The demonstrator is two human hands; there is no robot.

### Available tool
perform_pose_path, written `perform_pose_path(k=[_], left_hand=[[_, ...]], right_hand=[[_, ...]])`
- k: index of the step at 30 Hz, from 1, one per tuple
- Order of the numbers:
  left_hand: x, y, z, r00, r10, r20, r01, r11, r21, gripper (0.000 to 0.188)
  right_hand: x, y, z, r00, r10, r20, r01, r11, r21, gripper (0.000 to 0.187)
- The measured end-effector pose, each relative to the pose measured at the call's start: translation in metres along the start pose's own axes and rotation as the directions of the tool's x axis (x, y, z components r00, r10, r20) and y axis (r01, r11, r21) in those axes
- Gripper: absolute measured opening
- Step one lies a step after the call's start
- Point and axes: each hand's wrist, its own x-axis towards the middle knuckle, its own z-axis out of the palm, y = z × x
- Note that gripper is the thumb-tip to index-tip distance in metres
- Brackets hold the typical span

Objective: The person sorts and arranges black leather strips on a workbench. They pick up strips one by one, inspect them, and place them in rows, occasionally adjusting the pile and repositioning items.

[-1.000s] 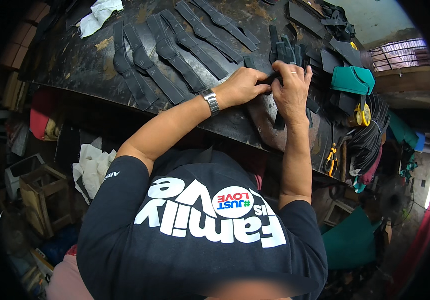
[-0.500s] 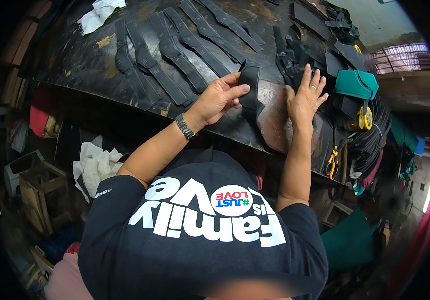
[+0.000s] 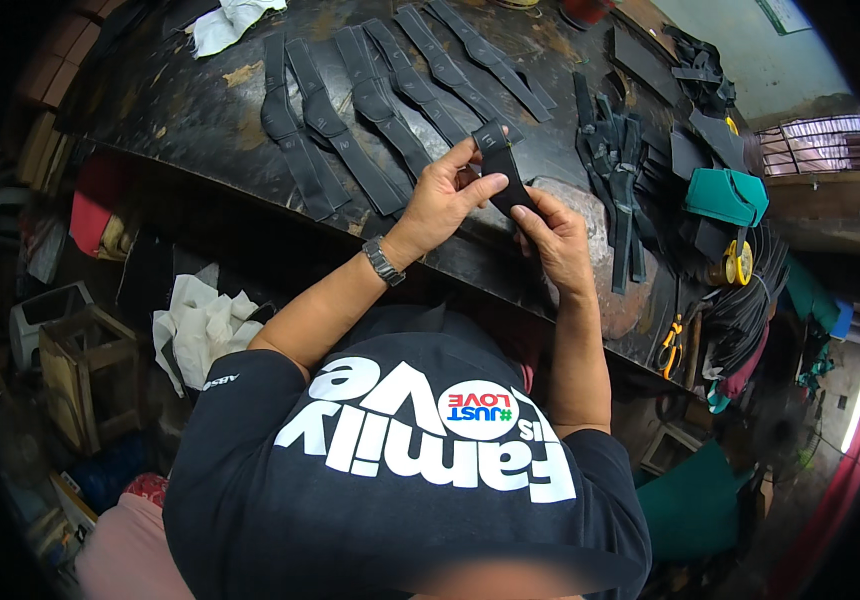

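Observation:
A black leather strap (image 3: 503, 165) is raised over the near edge of the dark table. My left hand (image 3: 447, 190), with a metal watch at its wrist, pinches the strap's upper part between thumb and fingers. At its lower end, my right hand (image 3: 558, 240) is closed on the same strap, thumb on top; the fingers underneath are partly hidden. Just beyond my left hand lies a row of similar straps (image 3: 378, 105), each widening in the middle. Under and beside my right hand is a worn brownish slab (image 3: 622, 300).
Narrow black strips (image 3: 622, 185) lie in a pile right of the slab. Farther right are a teal piece (image 3: 727, 197), a yellow tape roll (image 3: 738, 262) and orange-handled pliers (image 3: 670, 345). White cloth (image 3: 233, 25) sits at the far left; a wooden stool (image 3: 90, 375) stands below, left.
My right hand has come from lying spread above the slab to gripping the strap's lower end. The strap has turned in my left hand, and the view has shifted slightly.

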Motion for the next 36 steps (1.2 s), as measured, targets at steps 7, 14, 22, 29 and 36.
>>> perform_pose_path(k=[7, 14, 22, 29, 36], left_hand=[[0.004, 0.031, -0.029, 0.982, -0.064, -0.179, 0.008, 0.956, -0.294, 0.022], [0.027, 0.084, -0.160, 0.874, 0.239, -0.424, -0.096, 0.939, 0.331, 0.018], [0.059, 0.092, -0.298, 0.848, 0.372, -0.377, 0.178, 0.470, 0.864, 0.031], [0.067, 0.069, -0.317, 0.786, 0.552, -0.278, 0.213, 0.181, 0.960, 0.046], [0.032, 0.089, -0.216, 0.831, 0.478, -0.283, 0.074, 0.409, 0.910, 0.040]], right_hand=[[0.001, -0.011, 0.013, 0.997, 0.074, 0.012, -0.074, 0.995, -0.063, 0.032], [0.011, -0.028, 0.069, 0.983, -0.068, 0.171, 0.054, 0.995, 0.082, 0.035], [0.066, -0.025, 0.168, 0.903, -0.201, 0.379, 0.239, 0.969, -0.055, 0.033], [0.044, -0.027, 0.155, 0.866, -0.249, 0.435, 0.414, 0.845, -0.340, 0.036], [0.018, -0.022, -0.040, 0.839, -0.454, -0.301, -0.028, 0.515, -0.857, 0.028]])
